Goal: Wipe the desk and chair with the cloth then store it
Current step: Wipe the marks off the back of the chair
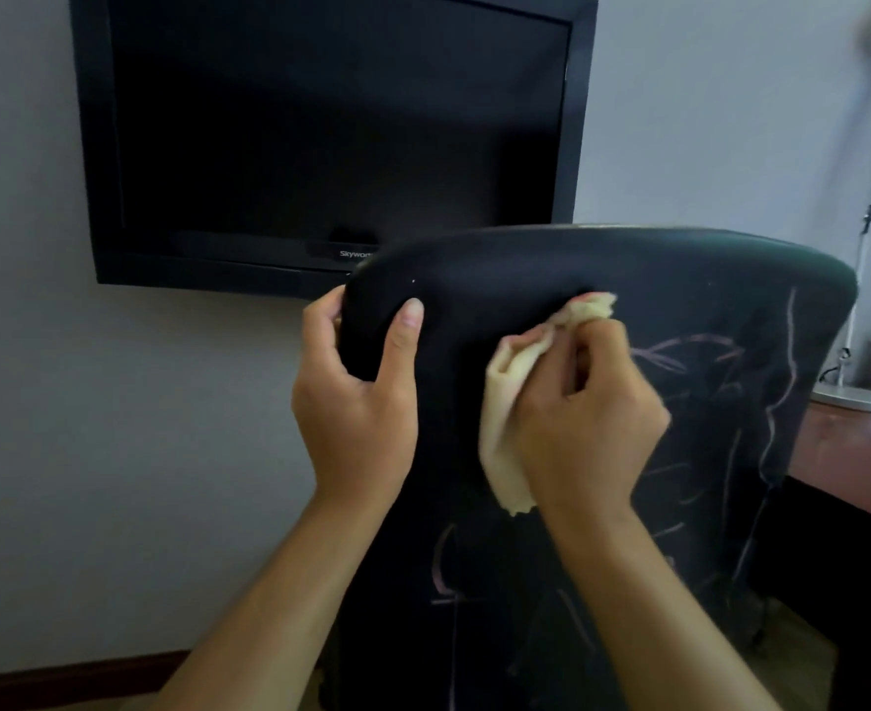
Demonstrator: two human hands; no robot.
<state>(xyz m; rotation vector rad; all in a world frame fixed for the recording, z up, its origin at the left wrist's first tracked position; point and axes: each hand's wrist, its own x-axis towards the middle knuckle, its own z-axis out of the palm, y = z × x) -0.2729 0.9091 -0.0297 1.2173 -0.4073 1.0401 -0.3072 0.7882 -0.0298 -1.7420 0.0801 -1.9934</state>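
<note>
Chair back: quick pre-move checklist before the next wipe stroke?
1. Cloth gripped: ok, bunched in the right hand.
2. Cloth touching the chair back: ok, pressed against the upper part.
3. Chair steadied: ok, left hand wraps the top left corner, thumb on the near face.
4. Marks left to wipe: not ok, pinkish scribbles cover the surface to the right of and below the cloth.
5. Stroke path to the right: ok, nothing lies on the chair back there.
6. Desk already wiped: cannot tell, only a corner shows behind the chair.
</note>
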